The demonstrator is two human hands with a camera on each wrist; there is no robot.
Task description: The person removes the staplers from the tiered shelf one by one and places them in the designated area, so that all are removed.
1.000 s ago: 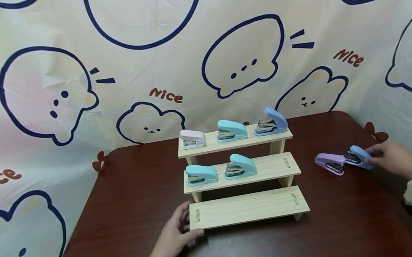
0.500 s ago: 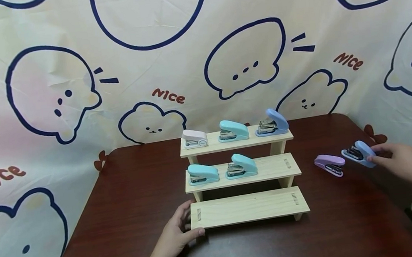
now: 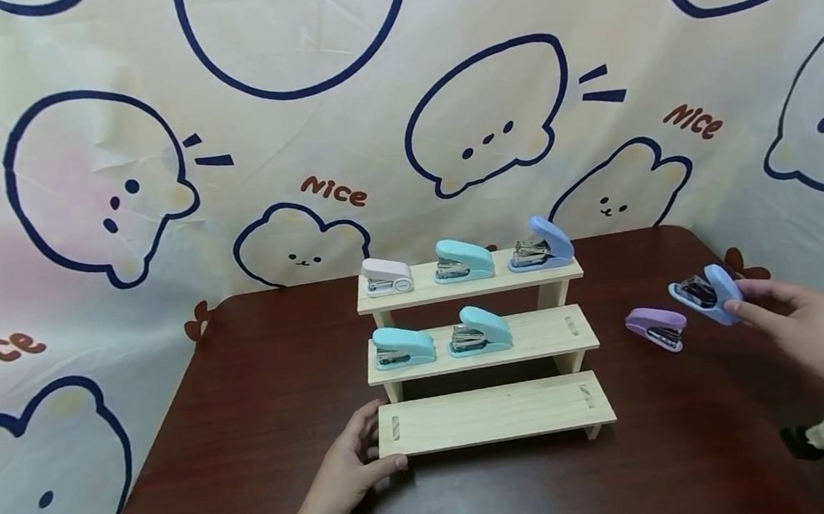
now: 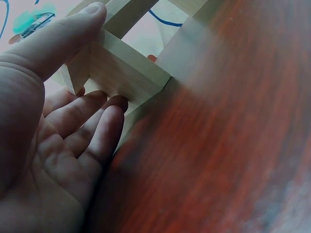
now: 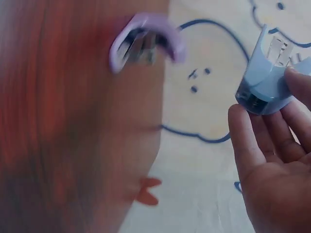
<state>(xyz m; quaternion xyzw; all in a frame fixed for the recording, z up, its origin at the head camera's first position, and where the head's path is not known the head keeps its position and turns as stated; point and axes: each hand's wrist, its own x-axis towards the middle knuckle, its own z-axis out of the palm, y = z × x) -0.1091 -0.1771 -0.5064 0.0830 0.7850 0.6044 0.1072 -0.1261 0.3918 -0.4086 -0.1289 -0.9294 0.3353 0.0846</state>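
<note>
At the right of the head view, my right hand pinches a blue stapler by its rear end, raised over the table. The right wrist view shows my thumb on the blue stapler and fingers beneath it. Just left of it, a purple stapler lies on the table. My left hand grips the left end of the wooden shelf's lowest tier. In the left wrist view, the thumb lies over the board while the fingertips touch the side support.
On the top tier stand a white stapler, a teal stapler and a blue stapler with raised arm. Two teal staplers, one at left, stand on the middle tier. A printed cloth hangs behind the table.
My right hand has lifted the blue stapler off the table, away from the purple one, and turned it slightly. The left hand keeps its place on the shelf.
</note>
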